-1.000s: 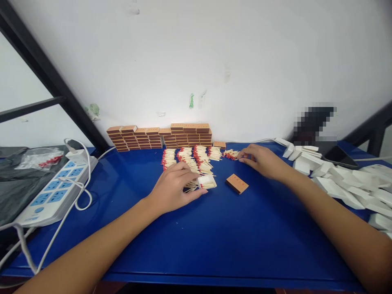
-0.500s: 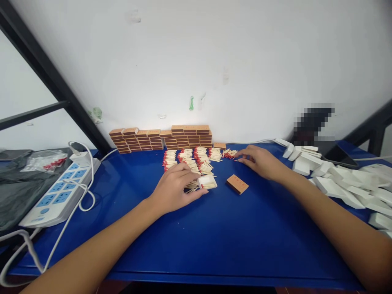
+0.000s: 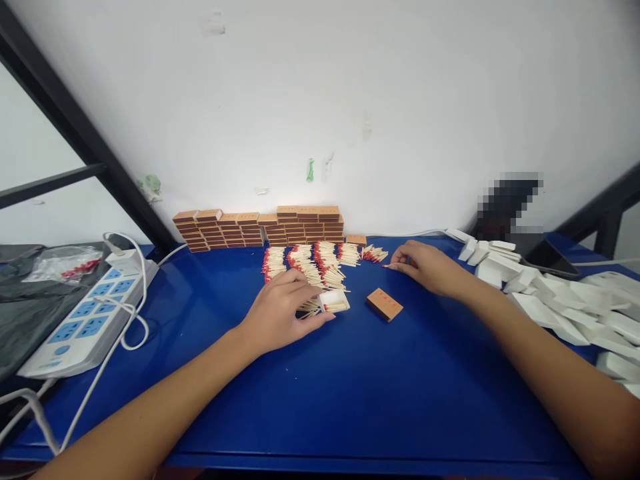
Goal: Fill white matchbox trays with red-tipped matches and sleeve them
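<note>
My left hand (image 3: 280,309) is closed on a small white matchbox tray (image 3: 340,298), thumb at the near side and fingers at the far side. A few matches (image 3: 334,307) lie in that tray. Red-tipped matches (image 3: 327,263) are spread in several rows just beyond this hand. My right hand (image 3: 421,265) is pinched near a smaller heap of matches (image 3: 374,254), its fingertips a little to the right of it. At those fingertips a red match head shows; the stick is mostly hidden. An orange matchbox sleeve (image 3: 385,305) lies between my hands, apart from both.
Matchboxes (image 3: 305,230) are stacked along the wall, with a single matchbox (image 3: 357,240) beside them. White trays (image 3: 555,300) are heaped at the right near a dark device (image 3: 553,257). A power strip (image 3: 90,313) with white cables and a plastic bag (image 3: 65,263) occupy the left.
My right hand has drawn slightly away from the small heap, with a red tip at its fingertips. My left hand keeps the tray in place. The view has shifted a little.
</note>
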A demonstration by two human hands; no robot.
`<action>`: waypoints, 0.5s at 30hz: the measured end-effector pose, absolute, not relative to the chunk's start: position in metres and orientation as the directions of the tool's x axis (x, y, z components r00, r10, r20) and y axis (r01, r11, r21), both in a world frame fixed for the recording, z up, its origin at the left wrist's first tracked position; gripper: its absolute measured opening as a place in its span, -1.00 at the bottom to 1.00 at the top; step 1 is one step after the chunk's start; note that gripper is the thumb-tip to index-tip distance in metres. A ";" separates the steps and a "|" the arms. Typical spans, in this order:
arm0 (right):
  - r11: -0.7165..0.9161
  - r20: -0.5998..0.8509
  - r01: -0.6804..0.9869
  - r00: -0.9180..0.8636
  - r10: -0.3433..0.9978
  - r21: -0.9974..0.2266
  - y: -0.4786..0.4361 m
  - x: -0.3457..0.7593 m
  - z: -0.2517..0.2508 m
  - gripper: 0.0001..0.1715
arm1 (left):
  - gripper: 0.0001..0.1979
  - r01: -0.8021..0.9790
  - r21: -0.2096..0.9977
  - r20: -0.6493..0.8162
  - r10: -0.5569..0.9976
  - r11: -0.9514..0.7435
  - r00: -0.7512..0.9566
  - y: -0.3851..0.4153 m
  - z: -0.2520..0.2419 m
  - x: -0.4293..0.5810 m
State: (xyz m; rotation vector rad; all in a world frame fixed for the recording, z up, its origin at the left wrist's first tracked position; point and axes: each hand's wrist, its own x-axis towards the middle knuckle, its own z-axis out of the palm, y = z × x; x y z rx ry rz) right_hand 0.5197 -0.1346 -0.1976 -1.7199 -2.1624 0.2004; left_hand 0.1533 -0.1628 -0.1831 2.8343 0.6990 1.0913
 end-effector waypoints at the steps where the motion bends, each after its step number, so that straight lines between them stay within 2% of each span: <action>1: 0.240 0.194 0.913 -0.184 0.964 -0.330 -0.135 0.520 -0.199 -0.72 | -0.67 0.401 0.179 0.631 0.418 -0.898 0.654 -0.163 -0.183 0.153; 6: 0.277 0.227 0.897 -0.206 0.952 -0.345 -0.142 0.506 -0.191 -0.71 | -0.65 0.418 0.174 0.630 0.427 -0.892 0.649 -0.162 -0.183 0.152; 11: 0.444 0.386 0.768 -0.276 0.880 -0.462 -0.170 0.455 -0.171 -0.72 | -0.61 0.433 0.189 0.637 0.445 -0.882 0.629 -0.159 -0.186 0.150; 15: 0.567 0.468 0.701 -0.363 0.806 -0.433 -0.196 0.415 -0.167 -0.84 | -0.59 0.436 0.198 0.639 0.453 -0.878 0.622 -0.158 -0.188 0.151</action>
